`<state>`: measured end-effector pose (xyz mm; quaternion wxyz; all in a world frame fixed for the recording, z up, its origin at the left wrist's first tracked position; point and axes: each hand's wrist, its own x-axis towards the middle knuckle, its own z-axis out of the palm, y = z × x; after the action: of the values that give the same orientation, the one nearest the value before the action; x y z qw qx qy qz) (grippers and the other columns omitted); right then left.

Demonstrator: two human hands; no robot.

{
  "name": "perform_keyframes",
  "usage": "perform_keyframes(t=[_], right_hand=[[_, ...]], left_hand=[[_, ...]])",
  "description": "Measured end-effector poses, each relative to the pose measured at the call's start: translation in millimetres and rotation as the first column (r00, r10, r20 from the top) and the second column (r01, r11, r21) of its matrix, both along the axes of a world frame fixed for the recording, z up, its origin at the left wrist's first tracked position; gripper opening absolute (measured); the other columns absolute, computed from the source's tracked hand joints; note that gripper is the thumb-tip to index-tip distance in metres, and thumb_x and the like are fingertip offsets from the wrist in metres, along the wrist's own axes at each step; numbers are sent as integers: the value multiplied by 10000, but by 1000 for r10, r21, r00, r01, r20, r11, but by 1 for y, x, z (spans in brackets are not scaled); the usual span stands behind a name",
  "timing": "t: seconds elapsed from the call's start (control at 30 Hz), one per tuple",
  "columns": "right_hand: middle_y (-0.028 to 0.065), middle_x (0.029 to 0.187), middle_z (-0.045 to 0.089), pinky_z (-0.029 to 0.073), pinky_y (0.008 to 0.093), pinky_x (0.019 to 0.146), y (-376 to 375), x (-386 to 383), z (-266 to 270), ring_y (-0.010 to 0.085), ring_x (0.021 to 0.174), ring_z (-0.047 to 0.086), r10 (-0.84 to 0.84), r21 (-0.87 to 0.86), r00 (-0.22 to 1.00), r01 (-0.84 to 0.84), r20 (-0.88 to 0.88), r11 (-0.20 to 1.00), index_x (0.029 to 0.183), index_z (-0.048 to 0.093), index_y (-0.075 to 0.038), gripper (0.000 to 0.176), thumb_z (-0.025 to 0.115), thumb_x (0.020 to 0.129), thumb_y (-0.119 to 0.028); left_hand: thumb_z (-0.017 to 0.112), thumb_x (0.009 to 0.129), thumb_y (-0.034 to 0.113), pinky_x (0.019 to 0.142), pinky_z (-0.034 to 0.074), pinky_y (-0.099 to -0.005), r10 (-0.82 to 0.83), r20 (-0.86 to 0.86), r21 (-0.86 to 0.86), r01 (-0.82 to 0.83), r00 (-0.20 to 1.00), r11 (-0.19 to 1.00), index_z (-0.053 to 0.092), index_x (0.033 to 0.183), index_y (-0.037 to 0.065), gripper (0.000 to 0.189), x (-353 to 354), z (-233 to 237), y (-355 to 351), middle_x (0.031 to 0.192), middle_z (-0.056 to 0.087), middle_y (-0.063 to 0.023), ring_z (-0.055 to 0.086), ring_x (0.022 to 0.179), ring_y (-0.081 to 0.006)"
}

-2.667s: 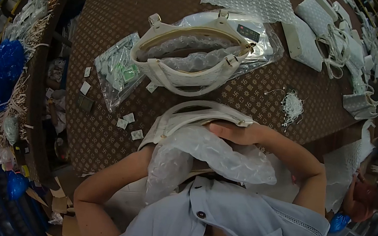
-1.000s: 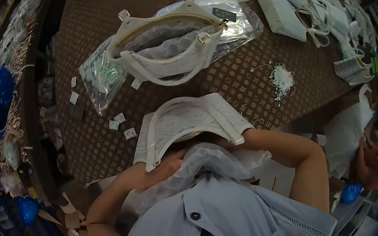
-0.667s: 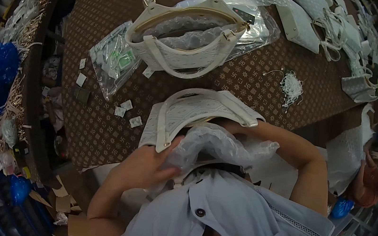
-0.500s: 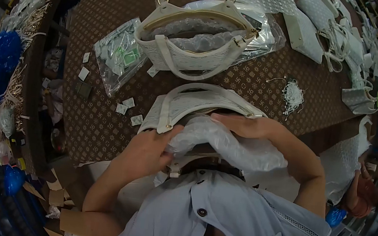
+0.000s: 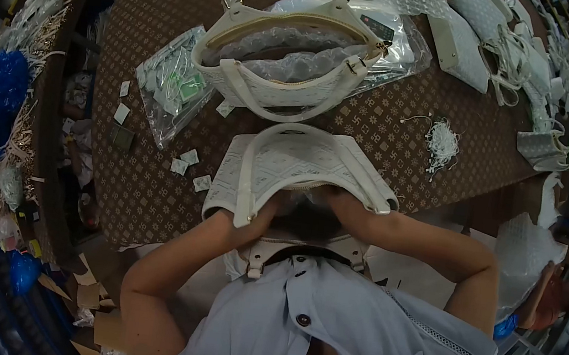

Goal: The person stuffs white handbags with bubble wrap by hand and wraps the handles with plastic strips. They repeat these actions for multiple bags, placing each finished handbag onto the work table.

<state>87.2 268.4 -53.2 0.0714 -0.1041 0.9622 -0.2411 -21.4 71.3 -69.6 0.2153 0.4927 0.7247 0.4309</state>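
Observation:
A white embossed handbag (image 5: pixel 301 158) leans at the table's near edge, its mouth turned toward me. Both my hands reach into it. My left hand (image 5: pixel 259 219) goes in at the left side, by the base of a handle, with its fingers hidden. On the other side my right hand (image 5: pixel 351 214) is also inside, its fingers out of sight beneath the bag's edge. A little clear plastic wrap (image 5: pixel 293 204) shows between the hands in the bag's dark mouth. What either hand grips cannot be made out.
Behind stands another white handbag (image 5: pixel 281 91) with bubble wrap inside. Around it lie a clear bag of packets (image 5: pixel 175 88), small white packets (image 5: pixel 190 157), a bundle of white strings (image 5: pixel 441 146) and white bags (image 5: pixel 459 53). Another person's arm (image 5: pixel 537 297) holds bubble wrap (image 5: pixel 525 259) at right.
Both hands have gone down into the near handbag, taking the plastic wrap in with them. The handbag's front now shows more fully. At right, the other person's arm has shifted slightly.

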Motion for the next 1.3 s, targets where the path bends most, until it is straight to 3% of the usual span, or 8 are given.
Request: perform_keyframes(t=[0.13,0.17,0.2,0.3,0.4,0.6,0.77,1.3], right_hand=[[145,1131,559,377,355,959,2,-22,-23,300,1100,494,-212,-570,950,308,231,762,1192,502,-69,296,424,921,-158],[177,1208,502,379,360,966,7,-27,-17,323,1124,484,-179,-382,962,247,206,890,1227,479,-66,411,444,818,-40],[209,1286,446,382,365,973,12,-32,-8,346,1149,473,-140,-173,973,172,184,970,1262,456,-62,564,464,715,77],[203,1194,488,401,364,938,36,-32,-11,330,1099,497,-9,61,981,-2,192,998,1291,406,-86,571,512,736,-7],[193,1064,560,432,349,883,53,-36,1,299,1044,530,111,-58,980,-103,167,993,1306,381,-99,597,603,755,-158],[189,1030,564,463,340,794,28,-67,47,277,926,578,120,-269,810,48,574,962,1293,387,-54,714,678,707,-339],[194,786,613,484,410,713,5,-76,22,357,768,599,318,-41,947,-316,38,948,1260,373,-3,705,634,716,-367],[235,830,581,443,458,733,-25,-88,-12,392,844,569,240,-306,912,-136,332,942,1068,440,1,413,591,701,-113]], left_hand=[[492,802,38,980,353,-357,93,273,-101,-68,958,993,509,1190,22,388,-9,-27,13,1214,514,-180,461,1149,-334],[494,804,42,972,360,-356,123,428,-56,-109,896,992,512,1183,27,380,-13,-27,14,1206,519,-175,467,1138,-337],[540,814,81,931,393,-344,41,-289,-60,-60,957,996,524,1167,43,356,-16,-21,2,1165,536,-176,512,1067,-312],[635,763,104,880,426,-353,-42,5,-552,38,999,833,527,1156,54,411,-4,86,-2,1100,550,-171,526,1027,-288],[700,705,142,829,441,-385,52,-482,-87,-106,874,990,520,1131,42,473,-9,89,-41,1082,548,-145,547,948,-286],[698,711,103,739,465,-353,696,-106,-12,-701,710,713,576,1059,55,372,-18,58,-35,1048,534,-119,556,887,-286],[653,749,92,688,464,-348,577,-233,38,-585,783,810,635,962,48,219,-40,26,-30,923,577,-107,561,809,-283],[626,774,120,611,459,-369,603,-94,23,-603,793,797,659,918,71,156,-46,21,-13,769,584,-91,568,715,-279]])
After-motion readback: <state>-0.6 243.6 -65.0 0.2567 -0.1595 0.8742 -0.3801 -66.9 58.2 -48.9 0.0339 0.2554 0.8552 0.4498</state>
